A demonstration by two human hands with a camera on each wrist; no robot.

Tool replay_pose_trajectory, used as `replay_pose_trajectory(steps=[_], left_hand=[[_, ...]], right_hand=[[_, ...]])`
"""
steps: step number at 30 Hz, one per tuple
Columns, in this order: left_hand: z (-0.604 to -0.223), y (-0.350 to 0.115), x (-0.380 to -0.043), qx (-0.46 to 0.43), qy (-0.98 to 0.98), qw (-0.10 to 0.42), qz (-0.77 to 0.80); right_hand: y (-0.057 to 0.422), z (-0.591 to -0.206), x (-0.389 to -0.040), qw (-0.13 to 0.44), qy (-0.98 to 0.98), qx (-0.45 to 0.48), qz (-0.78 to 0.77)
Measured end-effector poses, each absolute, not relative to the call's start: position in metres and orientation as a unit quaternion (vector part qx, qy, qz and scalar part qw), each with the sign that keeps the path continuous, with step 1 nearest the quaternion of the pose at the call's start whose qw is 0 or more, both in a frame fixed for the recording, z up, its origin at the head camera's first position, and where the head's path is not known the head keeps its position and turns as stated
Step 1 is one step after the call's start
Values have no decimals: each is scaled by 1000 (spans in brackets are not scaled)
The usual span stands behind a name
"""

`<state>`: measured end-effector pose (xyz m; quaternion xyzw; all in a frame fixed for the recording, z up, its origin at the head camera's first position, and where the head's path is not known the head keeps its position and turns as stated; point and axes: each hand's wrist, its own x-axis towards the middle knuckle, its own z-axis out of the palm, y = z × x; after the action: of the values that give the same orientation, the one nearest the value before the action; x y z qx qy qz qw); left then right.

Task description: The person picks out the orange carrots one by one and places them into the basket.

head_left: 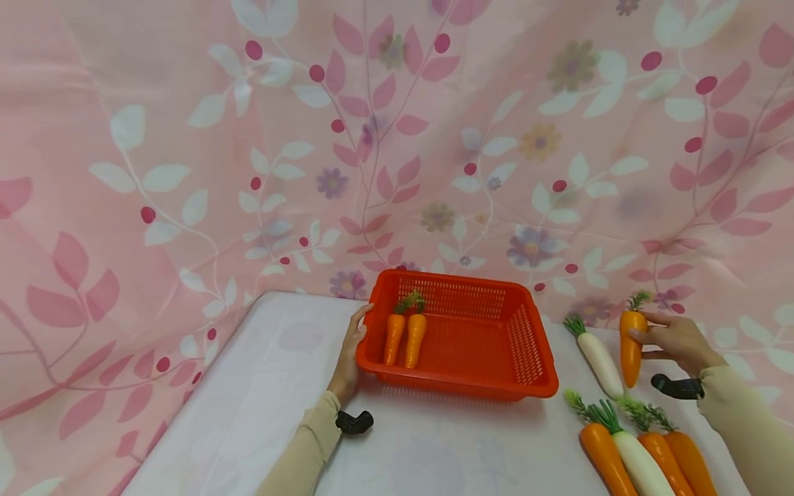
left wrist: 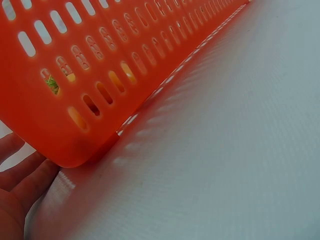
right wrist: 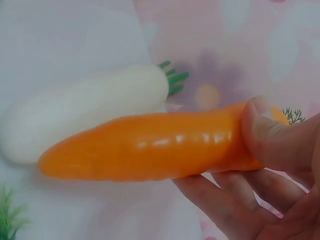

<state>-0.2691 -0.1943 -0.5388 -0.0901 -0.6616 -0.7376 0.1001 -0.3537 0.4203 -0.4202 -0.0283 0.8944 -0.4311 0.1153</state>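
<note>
My right hand [head_left: 679, 341] grips an orange carrot [head_left: 631, 348] near its leafy top, thumb on one side and fingers on the other. The carrot's tip points down in the head view. Beside it a white radish [head_left: 600, 362] with green stalks lies on the table; the carrot overlaps it in the right wrist view. At the left end of a red plastic basket [head_left: 459, 382], my left hand [head_left: 350, 351] rests its extended fingers [left wrist: 35, 182] against the outer side, by the rim. Inside the basket, two carrots [head_left: 415, 341] lie side by side at the left.
In the lower right, several more vegetables lie in a row: carrots [head_left: 604, 455] and another white radish [head_left: 642, 461]. A pink floral cloth [head_left: 434, 138] hangs behind the pale table [head_left: 422, 455]. Black devices [head_left: 676, 387] sit on both wrists.
</note>
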Motion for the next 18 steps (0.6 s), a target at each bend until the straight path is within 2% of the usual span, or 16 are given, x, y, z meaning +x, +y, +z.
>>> replay_pose_trajectory(steps=[6,13,18], left_hand=[[-538,-195,-268,-86,-666,101,-734],[-538,-195,-269,-91,-665,103,-734],[-538,-195,-269,-94,-663,99,-736]], right_hand=[[409,-413,-358,141,857,-49,-493],[387,-411,-360,225,704,-87,-668],[365,-408,-358,254,678,-111,-681]])
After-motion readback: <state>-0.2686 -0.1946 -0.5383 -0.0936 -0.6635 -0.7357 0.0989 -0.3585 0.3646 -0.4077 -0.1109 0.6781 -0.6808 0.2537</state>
